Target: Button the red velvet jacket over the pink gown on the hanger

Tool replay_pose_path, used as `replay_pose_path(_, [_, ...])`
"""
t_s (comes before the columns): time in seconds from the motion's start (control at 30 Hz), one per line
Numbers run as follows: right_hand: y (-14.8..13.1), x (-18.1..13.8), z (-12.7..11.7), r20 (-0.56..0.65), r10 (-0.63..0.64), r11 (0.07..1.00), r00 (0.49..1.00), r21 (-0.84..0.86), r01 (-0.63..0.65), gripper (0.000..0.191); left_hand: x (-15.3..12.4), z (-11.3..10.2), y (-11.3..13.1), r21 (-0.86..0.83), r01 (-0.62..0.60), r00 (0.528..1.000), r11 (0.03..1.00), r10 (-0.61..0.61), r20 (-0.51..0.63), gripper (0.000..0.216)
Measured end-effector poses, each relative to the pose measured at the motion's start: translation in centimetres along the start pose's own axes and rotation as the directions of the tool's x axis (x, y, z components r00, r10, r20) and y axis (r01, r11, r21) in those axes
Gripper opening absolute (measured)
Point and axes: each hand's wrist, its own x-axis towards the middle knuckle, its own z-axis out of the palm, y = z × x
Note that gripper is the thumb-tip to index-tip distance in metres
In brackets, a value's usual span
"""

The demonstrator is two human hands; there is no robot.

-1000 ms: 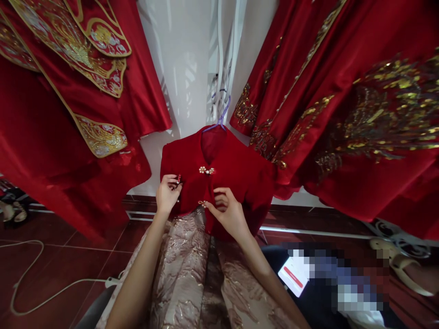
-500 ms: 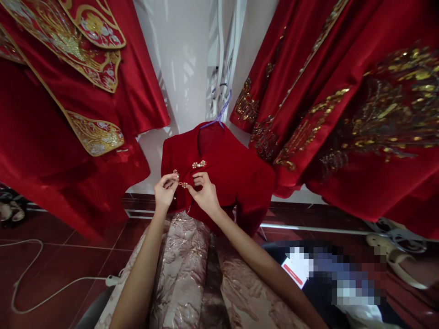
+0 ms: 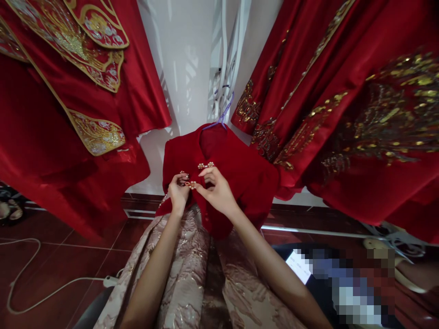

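Note:
A red long-sleeved jacket (image 3: 247, 167) hangs on a thin purple hanger (image 3: 223, 119) in front of me. Small beaded flower clasps run down its front; the upper clasp (image 3: 206, 165) spans the front edges. Below it, a second beaded clasp (image 3: 192, 185) lies between my two hands. My left hand (image 3: 178, 194) has its fingers closed around the left part of this clasp and the cloth there. My right hand (image 3: 217, 189) presses its thumb at the clasp's right flower, its fingers curled over the jacket front. The fingertips partly hide where the clasp's halves meet.
Red gowns with gold embroidery (image 3: 99, 132) and gold sequins (image 3: 315, 119) hang left and right. A patterned pinkish fabric (image 3: 185, 256) covers my lap. A white cable (image 3: 61, 283) lies on the tiled floor. At lower right are a lit screen (image 3: 299, 267) and someone's shoe (image 3: 373, 244).
Both hands and the clasp appear slightly further right in view. My fingers have come closer together at the clasp, and the jacket's lower front has shifted.

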Motion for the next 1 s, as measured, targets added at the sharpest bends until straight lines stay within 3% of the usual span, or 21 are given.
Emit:
replay_pose_path(0.13, [2.1, 2.0, 2.3, 0.017, 0.011, 0.976, 1.0, -0.218, -0.007, 0.024, 0.4, -1.2, 0.0, -0.154, 0.108, 0.994, 0.982, -0.111, -0.007, 0.022])
replay_pose_path(0.23, [3.2, 2.3, 3.4, -0.055, 0.036, 0.934, 0.998, -0.355, -0.053, 0.026, 0.9, -2.4, -0.1, -0.233, 0.21, 0.977, 0.95, -0.198, 0.075, 0.026])
replay_pose_path(0.47, [3.3, 1.8, 4.3, -0.159, 0.018, 0.865, 0.987, -0.492, -0.095, 0.027, 1.8, -3.4, 0.6, -0.201, 0.275, 0.951, 0.94, -0.235, 0.201, 0.034])
replay_pose_path(0.77, [4.4, 2.0, 5.2, -0.193, -0.032, 0.852, 0.981, -0.518, -0.074, 0.025, 3.2, -4.0, 1.0, -0.006, 0.109, 0.955, 0.994, -0.103, 0.279, 0.029])
replay_pose_path(1.0, [4.9, 2.1, 5.4, -0.189, -0.057, 0.845, 0.98, -0.532, -0.053, 0.021, 4.9, -4.8, 2.3, 0.197, -0.126, 0.905, 0.972, 0.032, 0.424, 0.019])
